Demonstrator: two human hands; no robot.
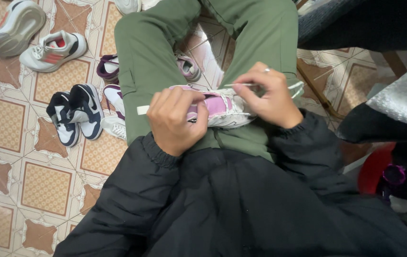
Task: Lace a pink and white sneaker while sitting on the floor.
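At the far left, a grey sneaker with a thick moulded sole is seen lying on patterned floor tiles, and just beside it a paler grey sneaker with an orange lining. Lower down, a navy-and-white pair is set side by side, toes toward the bottom of the view, near a maroon-and-white shoe that is partly hidden by the green trouser leg. The left hand is curled tightly around the heel end of a pink-and-white sneaker, which is held across the lap on the soft green fabric; a flat white lace tip is seen sticking out to the left of that hand. The smooth pink panel and the white mesh of the sneaker are visible between the two hands. The right hand is closed over the toe end, a thin white lace being pinched between its fingertips. Both wrists are covered by the elastic cuffs of a black puffy jacket. Behind the knee, another pink shoe is partly blocked. At the right, a wooden chair leg and dark clothing are seen.
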